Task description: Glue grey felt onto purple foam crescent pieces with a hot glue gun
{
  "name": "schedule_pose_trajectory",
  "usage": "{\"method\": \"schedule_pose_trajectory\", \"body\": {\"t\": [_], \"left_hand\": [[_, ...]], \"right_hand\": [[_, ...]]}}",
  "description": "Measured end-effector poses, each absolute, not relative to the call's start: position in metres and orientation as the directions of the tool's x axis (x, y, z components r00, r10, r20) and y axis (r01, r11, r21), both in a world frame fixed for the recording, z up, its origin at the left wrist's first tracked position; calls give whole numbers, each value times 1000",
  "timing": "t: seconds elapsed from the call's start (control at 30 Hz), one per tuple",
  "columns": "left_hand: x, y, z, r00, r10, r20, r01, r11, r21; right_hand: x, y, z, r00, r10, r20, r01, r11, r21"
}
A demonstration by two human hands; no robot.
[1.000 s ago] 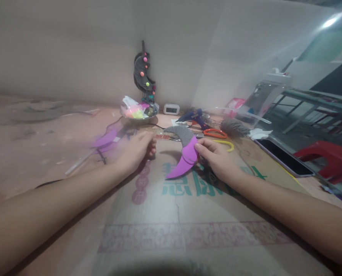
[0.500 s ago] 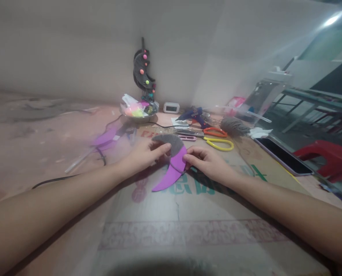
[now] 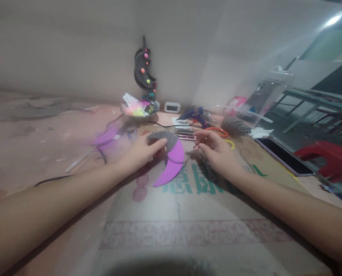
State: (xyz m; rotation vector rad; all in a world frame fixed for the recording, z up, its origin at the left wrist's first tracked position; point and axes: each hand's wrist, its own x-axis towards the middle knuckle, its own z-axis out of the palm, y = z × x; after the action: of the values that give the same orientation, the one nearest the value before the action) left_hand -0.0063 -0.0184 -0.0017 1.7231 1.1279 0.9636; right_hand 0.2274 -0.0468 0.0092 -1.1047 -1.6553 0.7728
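My left hand [image 3: 152, 147] grips a purple crescent [image 3: 173, 163] by its upper end, thumb on the front. Grey yarn covers that upper part of the crescent, while the lower part is bare purple apart from one strand lying across it. To the right, my right hand [image 3: 211, 147] is closed in a pinch on the grey yarn [image 3: 189, 156], which runs from the crescent to the fingers. More of the loose yarn hangs in loops below the right hand. Both hands are above a cardboard sheet [image 3: 147, 234] with green and red print.
Behind the hands lie scissors [image 3: 230, 143], a pink-handled cutter [image 3: 186, 137], a blue glue gun [image 3: 195, 115] and a grey yarn ball [image 3: 235, 125]. A metal bowl [image 3: 139, 118], a small digital clock [image 3: 172, 107] and a decorated grey crescent [image 3: 142, 73] stand farther back. A phone [image 3: 284, 156] lies right.
My right hand has left the crescent's edge and moved right and slightly up, drawing yarn out. The crescent has shifted slightly left and up in my left hand.
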Motion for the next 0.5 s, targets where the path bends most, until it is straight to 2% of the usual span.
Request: {"method": "schedule_pose_trajectory", "body": {"t": [0.2, 0.5], "left_hand": [[-7, -18, -1, 306, 937, 170, 309, -266, 913], [-7, -18, -2, 302, 941, 155, 305, -249, 919]], "right_hand": [[237, -42, 28, -45, 920, 389, 429, 370, -824], [248, -38, 42, -45, 923, 382, 418, 365, -832]]}}
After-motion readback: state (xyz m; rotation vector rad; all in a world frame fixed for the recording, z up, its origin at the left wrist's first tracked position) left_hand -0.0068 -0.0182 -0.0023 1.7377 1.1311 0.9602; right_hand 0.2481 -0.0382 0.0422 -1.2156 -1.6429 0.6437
